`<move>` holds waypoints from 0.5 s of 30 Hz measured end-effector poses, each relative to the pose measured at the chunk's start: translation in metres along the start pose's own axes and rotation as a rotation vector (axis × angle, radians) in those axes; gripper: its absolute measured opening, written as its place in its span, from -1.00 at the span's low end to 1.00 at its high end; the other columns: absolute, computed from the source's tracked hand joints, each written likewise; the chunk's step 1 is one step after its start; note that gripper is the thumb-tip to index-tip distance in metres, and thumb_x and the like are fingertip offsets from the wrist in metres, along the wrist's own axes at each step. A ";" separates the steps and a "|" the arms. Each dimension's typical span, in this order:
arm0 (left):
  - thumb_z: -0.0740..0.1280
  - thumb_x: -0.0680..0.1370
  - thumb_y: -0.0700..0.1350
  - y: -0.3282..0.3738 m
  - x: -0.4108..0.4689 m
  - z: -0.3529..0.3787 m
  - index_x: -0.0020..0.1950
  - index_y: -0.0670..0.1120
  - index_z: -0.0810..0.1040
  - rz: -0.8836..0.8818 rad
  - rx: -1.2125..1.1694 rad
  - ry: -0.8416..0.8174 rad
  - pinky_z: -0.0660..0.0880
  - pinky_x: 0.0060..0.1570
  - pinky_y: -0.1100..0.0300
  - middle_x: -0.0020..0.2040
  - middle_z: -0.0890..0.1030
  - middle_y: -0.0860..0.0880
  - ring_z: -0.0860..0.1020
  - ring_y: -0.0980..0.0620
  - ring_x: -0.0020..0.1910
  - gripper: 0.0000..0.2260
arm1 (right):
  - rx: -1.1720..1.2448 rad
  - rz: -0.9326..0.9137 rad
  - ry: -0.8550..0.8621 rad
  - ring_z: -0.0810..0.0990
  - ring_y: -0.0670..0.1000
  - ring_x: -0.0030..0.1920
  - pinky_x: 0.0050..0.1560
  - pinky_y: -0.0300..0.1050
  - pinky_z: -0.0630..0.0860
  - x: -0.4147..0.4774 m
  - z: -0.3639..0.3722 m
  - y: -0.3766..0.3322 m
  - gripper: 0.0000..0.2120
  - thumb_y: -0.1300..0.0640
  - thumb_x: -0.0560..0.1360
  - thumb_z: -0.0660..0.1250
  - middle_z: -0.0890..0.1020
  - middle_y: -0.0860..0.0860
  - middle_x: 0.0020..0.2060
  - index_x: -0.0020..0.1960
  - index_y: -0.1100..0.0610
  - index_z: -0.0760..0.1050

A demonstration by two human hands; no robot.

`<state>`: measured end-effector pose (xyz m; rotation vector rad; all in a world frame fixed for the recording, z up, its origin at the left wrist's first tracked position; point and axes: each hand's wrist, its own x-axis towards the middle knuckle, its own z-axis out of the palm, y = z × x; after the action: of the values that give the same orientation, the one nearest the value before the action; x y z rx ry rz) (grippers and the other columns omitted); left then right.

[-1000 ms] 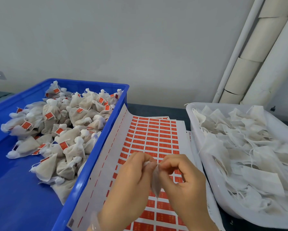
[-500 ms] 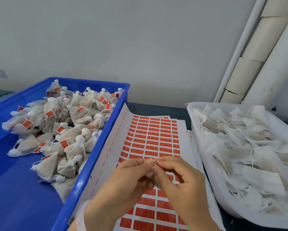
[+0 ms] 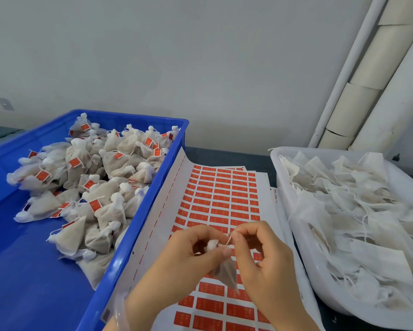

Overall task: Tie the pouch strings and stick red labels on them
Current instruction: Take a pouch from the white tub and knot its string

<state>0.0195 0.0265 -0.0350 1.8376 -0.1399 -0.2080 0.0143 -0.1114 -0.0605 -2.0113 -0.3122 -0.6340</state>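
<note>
One pouch [image 3: 227, 273] is in work, hanging at 6 o'clock in the view, just above the sheet of red labels [image 3: 224, 194] that lies on the counter [image 3: 227, 157]. The left hand [image 3: 191, 256] pinches its gathered neck, with thumb and curled fingers [image 3: 221, 253] closed on the white ruffle. The right hand [image 3: 265, 266] pinches the thin string [image 3: 229, 240] between thumb and forefinger at 1 o'clock of the neck, and the string looks taut.

Judging by this, the tying step is in hand and no label is on this pouch yet. Whether a knot has formed cannot be told. The next move likely calls for cinching the string firmly without tearing the thin fabric, then freeing the right hand to peel one label off the sheet.

At 9 o'clock the blue crate [image 3: 153, 194] holds finished pouches [image 3: 100, 177] with red tags. At 3 o'clock the white tray [image 3: 284, 187] holds flat pouches [image 3: 358, 211], not yet tied.
</note>
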 end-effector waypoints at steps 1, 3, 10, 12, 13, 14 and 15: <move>0.42 0.44 -0.11 -0.001 0.000 0.000 -0.16 0.09 0.60 0.020 0.061 0.002 0.46 -0.32 0.44 -0.30 0.60 0.15 0.56 0.23 -0.33 -0.91 | -0.015 -0.011 -0.003 0.56 -0.23 -0.12 -0.16 -0.51 0.47 0.001 0.000 0.000 -0.87 0.03 0.43 0.30 0.55 -0.27 -0.30 -0.20 -0.18 0.39; 0.45 0.40 -0.09 -0.005 0.000 0.002 -0.20 0.09 0.59 0.067 0.142 0.015 0.45 -0.32 0.45 -0.31 0.58 0.14 0.54 0.23 -0.31 -0.91 | 0.001 0.002 -0.017 0.56 -0.24 -0.13 -0.16 -0.51 0.47 0.001 -0.001 -0.001 -0.88 0.00 0.46 0.29 0.56 -0.25 -0.33 -0.21 -0.18 0.40; 0.47 0.38 -0.16 -0.019 0.006 0.011 -0.20 0.08 0.58 0.165 0.044 0.158 0.51 -0.15 0.38 -0.20 0.59 0.19 0.56 0.18 -0.11 -0.86 | 0.223 0.290 -0.015 0.59 -0.09 -0.24 -0.26 -0.31 0.56 0.001 -0.002 0.005 -0.95 0.08 0.47 0.28 0.59 -0.12 -0.30 -0.18 0.00 0.47; 0.45 0.40 -0.15 -0.022 0.007 0.015 -0.23 0.06 0.61 0.109 -0.154 0.171 0.56 -0.23 0.32 -0.26 0.62 0.10 0.62 0.06 -0.18 -0.90 | 0.258 0.347 -0.017 0.61 -0.09 -0.25 -0.32 -0.31 0.56 0.001 -0.001 0.008 -0.94 0.16 0.49 0.29 0.60 -0.08 -0.31 -0.15 0.04 0.48; 0.44 0.40 -0.15 -0.023 0.007 0.018 -0.24 0.06 0.61 0.107 -0.202 0.186 0.56 -0.27 0.30 -0.28 0.63 0.07 0.63 0.04 -0.22 -0.90 | 0.265 0.360 -0.022 0.62 -0.09 -0.25 -0.34 -0.32 0.55 0.001 0.000 0.009 -0.94 0.17 0.49 0.29 0.61 -0.07 -0.31 -0.15 0.05 0.48; 0.44 0.40 -0.14 -0.024 0.008 0.020 -0.25 0.08 0.62 0.111 -0.224 0.210 0.55 -0.30 0.31 -0.30 0.62 0.06 0.63 0.05 -0.24 -0.89 | 0.266 0.368 -0.027 0.62 -0.09 -0.26 -0.34 -0.32 0.55 0.000 0.000 0.010 -0.95 0.17 0.49 0.29 0.61 -0.06 -0.30 -0.14 0.06 0.48; 0.44 0.40 -0.13 -0.025 0.008 0.022 -0.25 0.11 0.62 0.119 -0.234 0.241 0.53 -0.33 0.33 -0.30 0.62 0.07 0.62 0.07 -0.25 -0.88 | 0.263 0.372 -0.030 0.62 -0.10 -0.26 -0.34 -0.32 0.55 0.000 0.001 0.010 -0.95 0.17 0.49 0.29 0.61 -0.07 -0.30 -0.14 0.05 0.48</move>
<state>0.0225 0.0113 -0.0659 1.6008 -0.0529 0.0783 0.0192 -0.1155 -0.0684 -1.7643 -0.0313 -0.3110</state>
